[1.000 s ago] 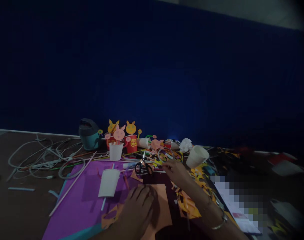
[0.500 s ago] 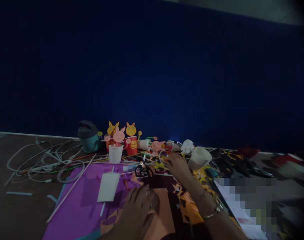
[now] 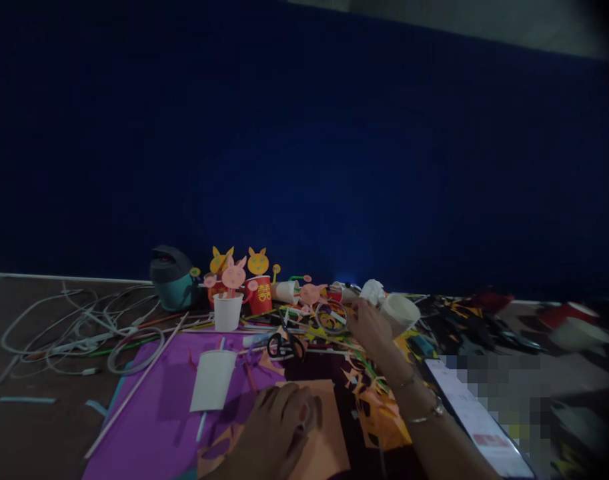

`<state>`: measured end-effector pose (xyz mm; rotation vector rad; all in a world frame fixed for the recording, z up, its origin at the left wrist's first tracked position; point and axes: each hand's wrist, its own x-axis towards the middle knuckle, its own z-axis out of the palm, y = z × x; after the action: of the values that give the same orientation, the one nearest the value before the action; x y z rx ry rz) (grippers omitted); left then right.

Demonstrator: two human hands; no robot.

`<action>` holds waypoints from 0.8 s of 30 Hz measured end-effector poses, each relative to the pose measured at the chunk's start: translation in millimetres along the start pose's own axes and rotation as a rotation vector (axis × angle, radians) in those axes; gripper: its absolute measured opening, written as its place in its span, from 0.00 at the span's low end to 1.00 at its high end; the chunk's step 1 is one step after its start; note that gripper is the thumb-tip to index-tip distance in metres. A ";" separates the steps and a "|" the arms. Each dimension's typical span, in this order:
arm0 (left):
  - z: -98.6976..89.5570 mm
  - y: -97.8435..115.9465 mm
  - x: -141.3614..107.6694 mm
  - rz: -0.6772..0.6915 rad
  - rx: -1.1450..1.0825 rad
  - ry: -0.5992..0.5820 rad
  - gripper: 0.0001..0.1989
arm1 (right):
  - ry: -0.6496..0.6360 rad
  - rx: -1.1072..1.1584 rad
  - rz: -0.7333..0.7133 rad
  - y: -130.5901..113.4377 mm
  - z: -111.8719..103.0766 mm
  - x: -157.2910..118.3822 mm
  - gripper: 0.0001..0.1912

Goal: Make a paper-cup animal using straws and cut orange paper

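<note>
My left hand (image 3: 280,421) lies low in the middle, fingers curled together over an orange paper sheet (image 3: 329,440). Something small and grey shows at its fingertips, too dim to name. My right hand (image 3: 371,328), with a bracelet at the wrist, reaches into the clutter farther back. Its fingers are bent down and drawn together; whatever they grip is hidden. Just left of it lies a ring-shaped roll (image 3: 331,316), and right behind it a white paper cup (image 3: 400,313) is tilted. Black-handled scissors (image 3: 285,343) rest between the hands.
A white cup (image 3: 214,380) with a straw lies on purple paper (image 3: 154,393). Behind stand a white cup with a pink paper animal (image 3: 233,275) and a red cup (image 3: 259,293). Cables (image 3: 84,327) and a teal-black device (image 3: 173,280) are left, a phone (image 3: 474,413) right, orange scraps (image 3: 384,413) nearby.
My right hand has shifted slightly right, uncovering the ring-shaped roll, and its fingers are more bent. My left hand stays over the orange sheet, its fingers a little more curled. The view has moved slightly.
</note>
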<state>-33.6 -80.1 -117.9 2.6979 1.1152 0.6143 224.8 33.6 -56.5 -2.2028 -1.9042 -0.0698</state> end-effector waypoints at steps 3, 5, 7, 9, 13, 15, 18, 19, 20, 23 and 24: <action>1.1 0.7 -0.9 -0.100 -0.011 -0.039 0.31 | -0.083 -0.002 0.005 9.2 4.8 -3.1 0.15; -0.1 2.1 -0.9 -0.166 -0.028 -0.074 0.34 | -0.125 -0.003 -0.012 10.3 7.4 -4.2 0.14; -3.4 3.7 0.2 -0.199 -0.045 -0.098 0.34 | -0.139 0.001 -0.030 8.4 7.1 -4.8 0.11; -7.8 5.0 2.2 -0.199 -0.051 -0.082 0.32 | -0.121 0.011 -0.040 6.1 2.5 -5.5 0.11; -11.6 6.9 3.6 -0.050 -0.030 -0.008 0.18 | -0.032 0.046 -0.014 6.3 -18.7 -6.7 0.10; -8.2 8.1 0.9 0.065 0.021 0.022 0.13 | 0.044 0.101 -0.002 8.1 -31.1 -7.1 0.11; 0.3 10.1 -6.0 0.154 0.118 0.045 0.09 | 0.262 0.394 -0.027 8.3 -43.7 -8.5 0.13; 2.9 10.6 -8.1 0.159 0.144 0.043 0.08 | 0.309 0.495 -0.036 6.9 -45.3 -9.7 0.14; 5.0 10.9 -9.7 0.156 0.163 0.034 0.08 | 0.322 0.581 -0.047 4.8 -45.4 -11.5 0.15; 8.3 10.0 -11.8 0.143 0.180 0.000 0.10 | 0.199 0.716 -0.111 -5.9 -37.7 -20.2 0.15; 8.5 9.2 -11.7 0.136 0.180 -0.016 0.11 | 0.140 0.728 -0.149 -10.0 -33.1 -23.8 0.14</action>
<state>-31.5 -94.8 -126.5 2.9455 1.0361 0.5340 215.1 5.0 -27.3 -1.5284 -1.6550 0.3742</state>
